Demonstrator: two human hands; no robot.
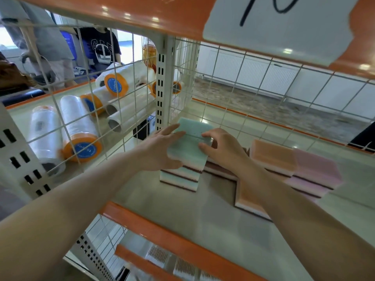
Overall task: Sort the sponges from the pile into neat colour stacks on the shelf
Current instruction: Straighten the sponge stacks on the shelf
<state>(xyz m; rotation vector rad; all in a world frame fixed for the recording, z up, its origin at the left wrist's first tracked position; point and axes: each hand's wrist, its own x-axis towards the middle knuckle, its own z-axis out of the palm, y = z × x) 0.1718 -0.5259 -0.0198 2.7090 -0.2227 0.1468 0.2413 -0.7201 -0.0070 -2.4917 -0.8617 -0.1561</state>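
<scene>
A: Where's the sponge you're working?

B: Top green sponge (pixel 189 142), flat on the green stack (pixel 180 175), left part of the shelf (pixel 182 211) just beside the wire divider (pixel 85 110). Long axis runs away from me toward the back mesh, slightly tilted right. Foam face up, dark scrub side down.

A: Hands?

B: My left hand (pixel 160 147) holds its left edge, fingers fairly straight along the top, thumb under the near corner. My right hand (pixel 221 147) pinches the right edge, fingers curled on top.

A: Count the green ones.

B: I see three or four layers; can't tell exactly, my hands cover part.

A: Other colours?

B: Orange stack (pixel 272 157) to the right, at least two. One orange sponge (pixel 247 197) lies alone nearer me, partly under my right forearm, long axis also front to back. Pink stack (pixel 316 171) far right, touching the orange stack, two or three, blurred.

A: Anything else?

B: Six or so film rolls (pixel 81 128) with orange caps behind the divider, and a white sign (pixel 280 27) on the upper shelf edge.
</scene>
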